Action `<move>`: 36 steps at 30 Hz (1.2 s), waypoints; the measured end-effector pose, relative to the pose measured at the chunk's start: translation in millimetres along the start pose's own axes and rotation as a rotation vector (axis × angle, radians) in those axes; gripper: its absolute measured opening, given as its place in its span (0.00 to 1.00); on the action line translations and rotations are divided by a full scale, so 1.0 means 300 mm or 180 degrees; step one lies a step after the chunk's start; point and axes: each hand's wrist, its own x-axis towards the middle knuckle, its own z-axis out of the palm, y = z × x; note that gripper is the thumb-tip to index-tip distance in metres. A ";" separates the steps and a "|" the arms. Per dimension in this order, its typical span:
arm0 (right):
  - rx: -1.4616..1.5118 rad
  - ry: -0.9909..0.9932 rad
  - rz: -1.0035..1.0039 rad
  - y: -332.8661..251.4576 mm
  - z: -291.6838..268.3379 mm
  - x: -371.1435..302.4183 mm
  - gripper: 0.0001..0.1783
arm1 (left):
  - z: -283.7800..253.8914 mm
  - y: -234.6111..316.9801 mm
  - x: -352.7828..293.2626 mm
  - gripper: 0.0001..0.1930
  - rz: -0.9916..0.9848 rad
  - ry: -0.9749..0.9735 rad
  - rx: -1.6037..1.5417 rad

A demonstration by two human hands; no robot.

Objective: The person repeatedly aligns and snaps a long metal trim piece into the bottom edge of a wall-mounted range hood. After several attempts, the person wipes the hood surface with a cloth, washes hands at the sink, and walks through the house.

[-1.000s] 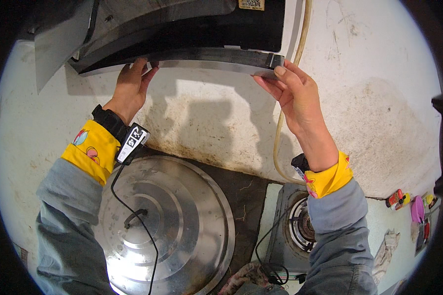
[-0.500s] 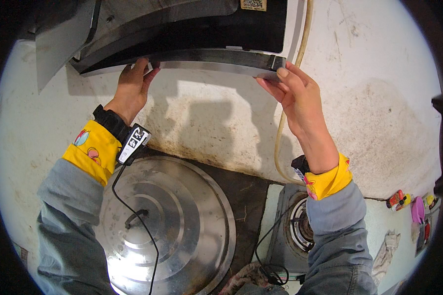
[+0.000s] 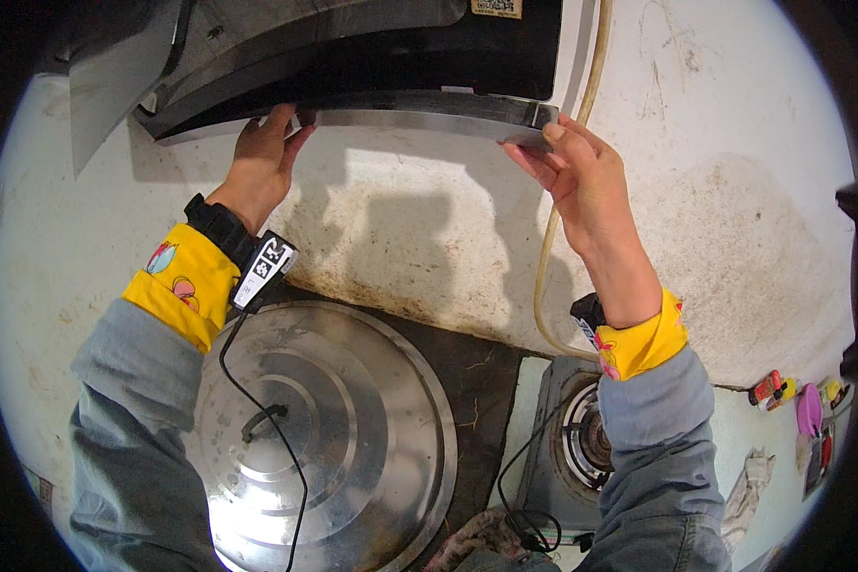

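Observation:
A black range hood (image 3: 429, 57) hangs on the wall at the top of the view. Along its lower edge runs a long curved strip (image 3: 419, 119), dark on its face and silver underneath. My left hand (image 3: 257, 157) pinches this strip left of its middle, thumb and fingers at the lower edge. At the strip's right end, my right hand (image 3: 582, 176) grips the corner with the thumb on the face and the fingers below. Whether the strip is joined to the hood I cannot tell.
Below my arms are a large round metal lid (image 3: 324, 429) with a handle and a gas burner (image 3: 582, 448). A beige hose (image 3: 546, 257) runs down the wall. Bottles (image 3: 767, 388), a purple item (image 3: 809, 410) and a cloth (image 3: 750, 491) lie at the right.
Both hands keep their hold on the strip. Hands, strip and hood sit slightly further right in the picture; otherwise little differs.

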 end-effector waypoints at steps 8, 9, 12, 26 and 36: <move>-0.0111 0.0026 -0.0005 0.000 0.003 0.004 0.34 | -0.021 -0.006 0.015 0.05 0.0042 -0.0313 0.0001; -0.0200 0.0065 -0.0046 0.003 0.004 -0.006 0.30 | -0.030 -0.005 0.009 0.05 0.0540 -0.0287 0.0867; -0.0321 0.0002 -0.0136 0.006 0.001 -0.018 0.28 | -0.044 -0.003 -0.007 0.05 0.1537 -0.0804 0.2305; -0.0260 -0.0062 -0.0093 -0.004 -0.002 -0.002 0.33 | -0.082 -0.045 0.048 0.03 0.1687 -0.0749 0.2490; -0.0020 -0.0050 0.0085 0.002 -0.001 -0.022 0.34 | -0.076 -0.051 0.032 0.03 0.1952 -0.0637 0.3231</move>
